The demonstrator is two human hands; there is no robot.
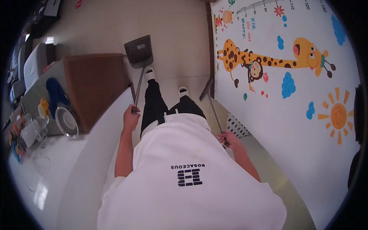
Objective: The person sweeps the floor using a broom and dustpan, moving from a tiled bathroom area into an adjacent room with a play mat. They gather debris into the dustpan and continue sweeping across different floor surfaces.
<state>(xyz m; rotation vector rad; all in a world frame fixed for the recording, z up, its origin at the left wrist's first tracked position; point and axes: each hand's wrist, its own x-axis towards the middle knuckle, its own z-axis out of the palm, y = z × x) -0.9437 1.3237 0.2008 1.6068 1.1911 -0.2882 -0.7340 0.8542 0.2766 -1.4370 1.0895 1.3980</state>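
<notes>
My left hand [132, 117] grips the upper end of a long handle. That handle runs forward to a dark dustpan [139, 51], which is just ahead of my left foot. In my right hand [230, 140] is the handle of a broom [214, 110]. The broom's dark head [205, 88] is by the base of the wall, to the right of my right foot. Whether the bristles touch the floor I cannot tell. Dustpan and broom are well apart, one on each side of my legs.
Tiled floor [175, 37] stretches ahead. On the right stands a white wall [267, 103] with a giraffe height chart. A brown wooden cabinet [97, 89] is close on the left, its top holding a clear-rimmed bowl [66, 122] and a yellow cup [43, 108]. A sofa [36, 64] lies beyond.
</notes>
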